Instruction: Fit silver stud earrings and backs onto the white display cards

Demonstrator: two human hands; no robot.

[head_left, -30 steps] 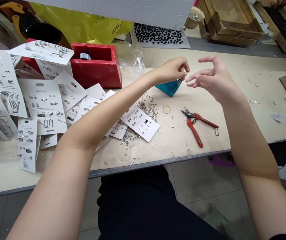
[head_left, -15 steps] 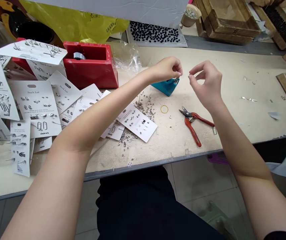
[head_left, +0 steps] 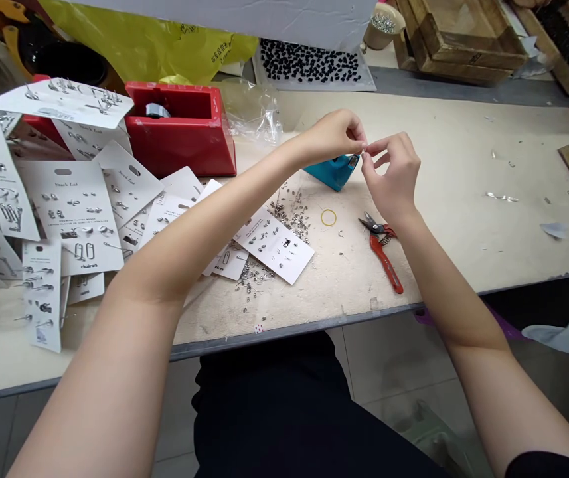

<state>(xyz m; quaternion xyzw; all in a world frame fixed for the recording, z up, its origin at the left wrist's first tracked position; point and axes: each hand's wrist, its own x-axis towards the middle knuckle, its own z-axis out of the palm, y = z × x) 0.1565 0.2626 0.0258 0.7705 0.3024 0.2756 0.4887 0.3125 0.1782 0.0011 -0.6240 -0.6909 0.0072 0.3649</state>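
From far off, I watch through the head camera as two bare hands meet over the tabletop. The left hand has its thumb and finger pressed together. The right hand does the same, and the tips of both hands meet or almost meet. I cannot tell if a tiny thing is pinched between them.

The blue tape holder sits just below the left hand, and that hand hides part of its top. Nearer to me than the hands lies a thin yellow rubber band. The red snippers lie below the right hand with their handles apart, and the right arm covers one handle.

To the left of the hands, under and near the left arm, I see a heap of small silver bits. A white card with earrings on it lies by the bits. More cards lean in a pile farther left. A big red tape holder stands behind that pile. Past the hands, a white tray holds lots of little black bits.
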